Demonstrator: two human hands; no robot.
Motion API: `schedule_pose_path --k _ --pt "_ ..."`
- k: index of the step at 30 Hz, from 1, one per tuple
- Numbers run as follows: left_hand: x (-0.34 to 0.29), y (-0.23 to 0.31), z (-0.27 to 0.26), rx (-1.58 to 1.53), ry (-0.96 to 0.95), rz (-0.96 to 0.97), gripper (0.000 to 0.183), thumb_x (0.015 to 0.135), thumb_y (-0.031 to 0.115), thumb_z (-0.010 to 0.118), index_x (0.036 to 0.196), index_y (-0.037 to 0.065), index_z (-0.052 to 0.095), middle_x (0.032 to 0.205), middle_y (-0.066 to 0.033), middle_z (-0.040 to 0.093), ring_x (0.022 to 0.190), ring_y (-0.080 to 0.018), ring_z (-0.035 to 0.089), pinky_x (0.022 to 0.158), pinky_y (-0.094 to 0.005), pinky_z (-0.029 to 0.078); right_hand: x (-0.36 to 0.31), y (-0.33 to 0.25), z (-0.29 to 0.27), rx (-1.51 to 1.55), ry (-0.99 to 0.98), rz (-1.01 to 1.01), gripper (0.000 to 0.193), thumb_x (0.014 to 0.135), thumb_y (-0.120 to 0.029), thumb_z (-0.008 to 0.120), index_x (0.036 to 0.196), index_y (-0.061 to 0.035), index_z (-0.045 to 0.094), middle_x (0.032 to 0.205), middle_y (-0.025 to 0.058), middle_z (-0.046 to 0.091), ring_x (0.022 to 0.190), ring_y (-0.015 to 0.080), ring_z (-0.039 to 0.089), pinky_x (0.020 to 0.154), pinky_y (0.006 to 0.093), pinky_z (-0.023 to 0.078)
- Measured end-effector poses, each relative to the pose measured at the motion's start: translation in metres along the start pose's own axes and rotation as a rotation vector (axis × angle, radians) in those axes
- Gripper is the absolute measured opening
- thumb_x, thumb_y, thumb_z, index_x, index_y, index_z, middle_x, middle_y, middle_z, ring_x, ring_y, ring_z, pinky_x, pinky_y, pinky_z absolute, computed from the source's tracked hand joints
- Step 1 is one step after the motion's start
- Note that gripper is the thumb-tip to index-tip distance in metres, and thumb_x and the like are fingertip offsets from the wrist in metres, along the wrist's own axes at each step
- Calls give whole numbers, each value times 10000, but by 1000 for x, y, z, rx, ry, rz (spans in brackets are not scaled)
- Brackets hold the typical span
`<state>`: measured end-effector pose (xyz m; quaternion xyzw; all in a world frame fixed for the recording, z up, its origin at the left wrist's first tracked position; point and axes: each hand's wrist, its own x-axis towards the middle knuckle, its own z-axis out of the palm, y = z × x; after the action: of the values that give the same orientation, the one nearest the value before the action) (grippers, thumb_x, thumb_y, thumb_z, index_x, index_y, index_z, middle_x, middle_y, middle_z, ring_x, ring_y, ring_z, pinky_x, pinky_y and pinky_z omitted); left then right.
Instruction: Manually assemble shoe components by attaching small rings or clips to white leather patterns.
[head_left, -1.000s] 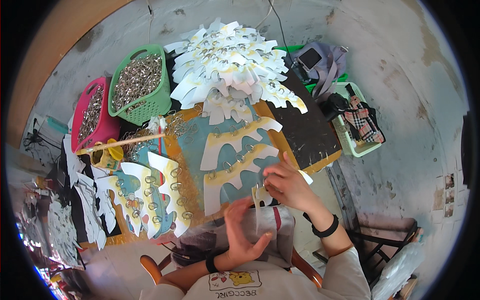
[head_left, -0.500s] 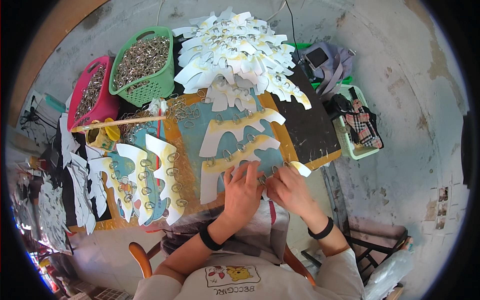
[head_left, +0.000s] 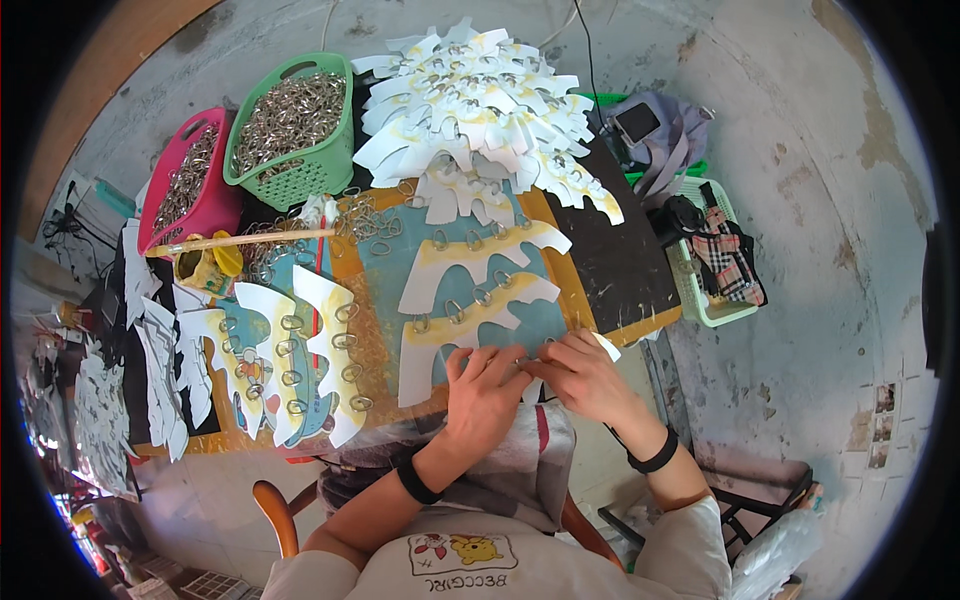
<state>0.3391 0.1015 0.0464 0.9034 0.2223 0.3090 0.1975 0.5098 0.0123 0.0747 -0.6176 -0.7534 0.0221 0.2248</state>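
you are pressing your left hand and right hand together on the near edge of a white cutout with metal rings on it. the fingertips are meeting and pinching something tiny (too small to tell what). the cutout is lying on the board, below a big pile and a green basket.

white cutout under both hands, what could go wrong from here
1. Both hands, left hand and right hand, press on the white cutout at the board's near edge; it might crease or shift.
2. Its metal rings look loosely set and could slide off.
3. The brush lies across a yellow pot; a bump might tip it.
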Motion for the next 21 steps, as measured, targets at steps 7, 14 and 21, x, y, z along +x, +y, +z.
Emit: schedule_pose_path --k 7,14,21 --pt "3 -7 -3 -12 -41 -2 130 739 131 754 863 165 740 973 69 715 998 -209 576 961 -494 331 -13 2 7 -156 67 -162 258 717 -94 649 967 -76 714 889 12 578 851 162 580 796 341 401" --pt "0 -5 -4 13 -48 21 233 719 105 744 934 193 747 1005 83 709 959 -202 552 988 -509 311 -17 -14 2 -89 197 66 262 713 -43 636 967 -53 699 936 46 579 864 209 568 800 364 400" --pt "-3 -8 2 -20 -33 18 219 717 98 741 914 191 762 1017 72 718 960 -191 550 997 -512 301 -4 7 -5 41 39 -18 296 714 -32 651 993 -101 719 979 15 583 884 209 563 826 356 408"
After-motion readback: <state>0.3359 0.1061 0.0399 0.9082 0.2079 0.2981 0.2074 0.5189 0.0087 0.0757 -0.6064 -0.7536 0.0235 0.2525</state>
